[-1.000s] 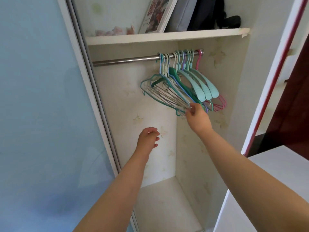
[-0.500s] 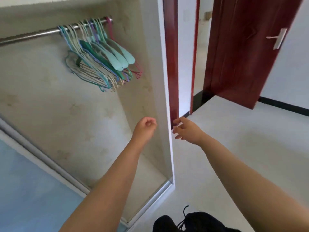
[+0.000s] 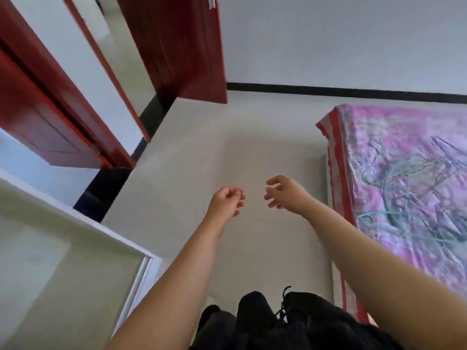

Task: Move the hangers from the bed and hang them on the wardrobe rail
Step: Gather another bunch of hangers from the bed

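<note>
hangers (image 3: 409, 198), a loose tangle of thin teal and grey wire shapes, lie on the bed (image 3: 374, 127), toward the side of it nearest the person; motion blur hides how many there are or which way their hooks point. the left hand (image 3: 226, 202) has its fingers loosely curled toward the palm and holds nothing; the right hand (image 3: 286, 194) has its fingers spread a little and bent, also empty. both hang in the air over the pale floor (image 3: 192, 152) beside the bed, the right one nearer its edge and neither touching it. beyond the hands, on the far side of the floor from the bed, stand a dark red door (image 3: 177, 46) and the white edge of the wardrobe (image 3: 106, 236). the hangers look light and springy, likely to snag on each other and slide on the smooth pink cover, so a sound hold would be several necks together just under the hooks, lifted straight up to shake them free.
</note>
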Demonstrator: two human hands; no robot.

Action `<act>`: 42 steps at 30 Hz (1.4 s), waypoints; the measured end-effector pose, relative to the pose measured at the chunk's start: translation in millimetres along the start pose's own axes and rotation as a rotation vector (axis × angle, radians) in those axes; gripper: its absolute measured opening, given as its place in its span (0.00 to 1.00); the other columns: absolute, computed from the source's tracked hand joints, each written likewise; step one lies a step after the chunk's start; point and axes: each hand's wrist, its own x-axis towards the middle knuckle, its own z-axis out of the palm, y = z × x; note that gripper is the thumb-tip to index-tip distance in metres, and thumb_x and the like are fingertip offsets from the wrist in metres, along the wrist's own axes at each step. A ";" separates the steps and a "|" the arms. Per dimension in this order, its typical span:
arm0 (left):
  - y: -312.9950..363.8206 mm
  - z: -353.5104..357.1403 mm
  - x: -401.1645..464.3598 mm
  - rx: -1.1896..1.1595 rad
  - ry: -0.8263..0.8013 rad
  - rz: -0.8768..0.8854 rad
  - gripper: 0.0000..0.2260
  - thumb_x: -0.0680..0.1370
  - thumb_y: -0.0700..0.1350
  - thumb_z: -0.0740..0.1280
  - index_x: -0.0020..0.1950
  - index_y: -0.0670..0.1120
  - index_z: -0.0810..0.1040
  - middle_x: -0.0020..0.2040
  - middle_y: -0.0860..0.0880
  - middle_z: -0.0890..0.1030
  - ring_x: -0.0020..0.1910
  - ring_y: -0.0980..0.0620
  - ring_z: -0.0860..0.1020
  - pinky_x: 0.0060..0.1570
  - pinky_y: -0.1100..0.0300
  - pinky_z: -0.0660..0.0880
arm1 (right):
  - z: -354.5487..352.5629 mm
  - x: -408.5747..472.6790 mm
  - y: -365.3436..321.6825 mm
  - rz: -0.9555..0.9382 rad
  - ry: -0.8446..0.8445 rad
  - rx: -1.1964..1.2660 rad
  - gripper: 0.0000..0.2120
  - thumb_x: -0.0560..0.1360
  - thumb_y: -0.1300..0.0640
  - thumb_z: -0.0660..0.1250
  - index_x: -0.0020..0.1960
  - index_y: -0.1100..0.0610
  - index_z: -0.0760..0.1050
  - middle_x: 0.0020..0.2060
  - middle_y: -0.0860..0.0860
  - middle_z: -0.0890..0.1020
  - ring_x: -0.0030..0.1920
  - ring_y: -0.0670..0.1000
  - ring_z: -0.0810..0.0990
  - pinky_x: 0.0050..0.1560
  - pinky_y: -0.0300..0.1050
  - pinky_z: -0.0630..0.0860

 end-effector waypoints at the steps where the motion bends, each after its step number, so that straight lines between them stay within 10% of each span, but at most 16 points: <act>1: 5.3 22.3 8.7 0.010 -0.039 -0.005 0.07 0.81 0.43 0.59 0.50 0.48 0.78 0.46 0.51 0.82 0.44 0.53 0.81 0.47 0.55 0.78 | -18.3 1.9 13.5 0.032 0.038 0.022 0.12 0.78 0.55 0.62 0.60 0.55 0.70 0.45 0.52 0.84 0.40 0.51 0.84 0.42 0.44 0.78; 19: 90.3 335.8 179.4 0.418 -0.701 0.052 0.09 0.82 0.40 0.58 0.45 0.49 0.74 0.41 0.52 0.79 0.36 0.57 0.75 0.35 0.64 0.70 | -222.4 56.7 200.9 0.477 0.619 0.570 0.17 0.79 0.54 0.64 0.64 0.59 0.67 0.41 0.53 0.83 0.33 0.48 0.81 0.35 0.42 0.79; 29: 61.4 515.9 198.2 0.613 -0.764 -0.013 0.05 0.80 0.41 0.61 0.47 0.48 0.74 0.43 0.51 0.80 0.37 0.56 0.76 0.34 0.64 0.70 | -321.4 41.6 355.7 0.702 0.688 0.816 0.21 0.76 0.51 0.66 0.64 0.60 0.67 0.49 0.58 0.80 0.43 0.55 0.79 0.45 0.51 0.78; 34: 44.3 585.1 212.5 0.672 -0.710 0.002 0.06 0.79 0.40 0.64 0.54 0.42 0.75 0.46 0.46 0.78 0.40 0.55 0.74 0.41 0.66 0.70 | -358.9 42.6 420.9 0.845 0.668 0.734 0.25 0.76 0.48 0.67 0.66 0.64 0.69 0.58 0.65 0.77 0.46 0.56 0.77 0.56 0.60 0.77; 42: 3.9 659.4 268.9 0.885 -0.702 -0.005 0.27 0.80 0.57 0.59 0.74 0.42 0.62 0.70 0.45 0.69 0.67 0.48 0.69 0.65 0.56 0.66 | -364.9 70.9 510.9 0.996 0.615 0.711 0.52 0.69 0.42 0.73 0.78 0.58 0.42 0.76 0.58 0.56 0.68 0.60 0.68 0.55 0.48 0.72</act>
